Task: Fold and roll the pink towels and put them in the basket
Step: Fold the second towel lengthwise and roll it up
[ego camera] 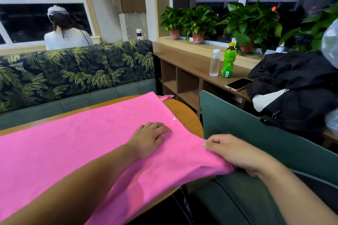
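Note:
A large pink towel (76,139) lies spread across the round wooden table (184,113), with its right end hanging over the table's edge. My left hand (149,138) rests flat on the towel near its right side, fingers slightly apart. My right hand (236,151) pinches the towel's overhanging right edge, thumb on top and fingers underneath. A small pink loop (166,97) sticks out at the towel's far corner. No basket is in view.
A green chair (256,133) stands right of the table, with a black jacket (296,86) piled behind it. On the wooden shelf (192,64) are a clear bottle (214,63), a green bottle (228,60) and a phone (239,84). A leaf-patterned sofa (76,71) lies beyond; a person sits behind it.

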A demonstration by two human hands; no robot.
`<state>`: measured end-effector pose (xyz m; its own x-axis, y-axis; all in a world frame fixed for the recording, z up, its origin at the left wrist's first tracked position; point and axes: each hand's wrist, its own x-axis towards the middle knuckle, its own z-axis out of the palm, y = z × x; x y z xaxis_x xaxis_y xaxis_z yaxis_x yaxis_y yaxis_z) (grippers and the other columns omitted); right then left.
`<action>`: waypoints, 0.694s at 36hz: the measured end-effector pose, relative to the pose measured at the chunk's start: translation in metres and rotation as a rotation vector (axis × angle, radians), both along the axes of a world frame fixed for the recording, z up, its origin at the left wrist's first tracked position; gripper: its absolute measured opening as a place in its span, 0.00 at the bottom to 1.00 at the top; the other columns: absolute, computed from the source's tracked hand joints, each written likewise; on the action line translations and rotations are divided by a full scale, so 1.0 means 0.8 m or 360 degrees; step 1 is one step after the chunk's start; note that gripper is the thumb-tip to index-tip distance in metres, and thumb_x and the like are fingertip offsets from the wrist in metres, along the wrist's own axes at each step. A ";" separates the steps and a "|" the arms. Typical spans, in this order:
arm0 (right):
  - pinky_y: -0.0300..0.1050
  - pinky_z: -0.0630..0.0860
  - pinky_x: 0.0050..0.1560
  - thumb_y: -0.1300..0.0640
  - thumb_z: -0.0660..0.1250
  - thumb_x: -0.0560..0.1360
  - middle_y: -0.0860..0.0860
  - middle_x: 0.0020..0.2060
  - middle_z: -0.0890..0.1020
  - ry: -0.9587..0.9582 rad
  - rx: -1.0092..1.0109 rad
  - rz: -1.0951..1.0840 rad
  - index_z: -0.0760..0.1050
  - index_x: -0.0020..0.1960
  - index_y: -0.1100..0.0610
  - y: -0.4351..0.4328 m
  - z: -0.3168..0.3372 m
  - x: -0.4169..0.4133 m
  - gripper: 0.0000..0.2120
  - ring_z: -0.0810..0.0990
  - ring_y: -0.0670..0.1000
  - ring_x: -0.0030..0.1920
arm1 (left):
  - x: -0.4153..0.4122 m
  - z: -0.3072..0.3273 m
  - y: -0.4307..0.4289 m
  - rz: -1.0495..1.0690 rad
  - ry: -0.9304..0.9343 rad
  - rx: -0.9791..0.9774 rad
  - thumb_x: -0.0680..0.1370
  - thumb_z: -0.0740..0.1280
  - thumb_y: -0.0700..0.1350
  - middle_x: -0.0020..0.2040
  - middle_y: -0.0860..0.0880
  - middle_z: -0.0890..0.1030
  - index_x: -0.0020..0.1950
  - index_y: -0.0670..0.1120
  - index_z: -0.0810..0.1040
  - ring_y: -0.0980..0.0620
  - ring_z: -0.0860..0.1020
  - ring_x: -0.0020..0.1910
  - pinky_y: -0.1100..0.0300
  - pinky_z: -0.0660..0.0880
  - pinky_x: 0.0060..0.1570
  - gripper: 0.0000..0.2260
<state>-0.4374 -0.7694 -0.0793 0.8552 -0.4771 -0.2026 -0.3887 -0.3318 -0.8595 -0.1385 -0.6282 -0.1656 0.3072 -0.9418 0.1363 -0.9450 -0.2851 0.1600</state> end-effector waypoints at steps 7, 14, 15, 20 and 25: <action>0.56 0.67 0.77 0.66 0.79 0.73 0.50 0.72 0.78 0.0084 0.0414 0.0723 0.55 0.82 0.45 0.011 -0.027 -0.030 0.48 0.78 0.53 0.71 | -0.001 -0.001 0.001 0.0010 -0.0006 -0.0019 0.86 0.50 0.58 0.74 0.61 0.69 0.75 0.64 0.68 0.54 0.66 0.73 0.50 0.63 0.72 0.18; 0.65 0.73 0.70 0.69 0.69 0.79 0.60 0.65 0.83 -0.0111 0.0517 0.0634 0.60 0.81 0.46 0.008 -0.020 -0.030 0.37 0.81 0.65 0.66 | -0.002 0.001 0.002 0.0009 -0.0003 -0.0009 0.86 0.50 0.58 0.74 0.60 0.69 0.75 0.64 0.68 0.54 0.66 0.73 0.49 0.63 0.73 0.18; 0.68 0.70 0.71 0.69 0.68 0.79 0.62 0.65 0.82 -0.0150 0.0587 0.0561 0.63 0.80 0.46 0.002 -0.023 -0.030 0.36 0.79 0.68 0.66 | -0.002 0.001 0.002 0.0006 -0.0005 -0.0009 0.86 0.50 0.57 0.74 0.60 0.69 0.75 0.63 0.68 0.53 0.66 0.73 0.49 0.63 0.73 0.18; 0.57 0.80 0.59 0.68 0.59 0.71 0.51 0.59 0.86 -0.0073 0.0385 0.0099 0.80 0.66 0.41 -0.015 -0.030 -0.024 0.33 0.84 0.62 0.57 | -0.005 0.005 0.004 0.0007 -0.0001 -0.0005 0.87 0.52 0.56 0.74 0.60 0.69 0.75 0.63 0.68 0.53 0.66 0.73 0.49 0.63 0.73 0.17; 0.42 0.73 0.40 0.54 0.63 0.79 0.43 0.40 0.81 0.0189 -0.0218 -0.0109 0.75 0.68 0.38 -0.010 -0.031 -0.018 0.20 0.80 0.42 0.38 | -0.006 0.008 0.004 0.0012 -0.0015 0.0029 0.86 0.51 0.56 0.74 0.60 0.69 0.75 0.63 0.68 0.53 0.66 0.73 0.49 0.63 0.72 0.18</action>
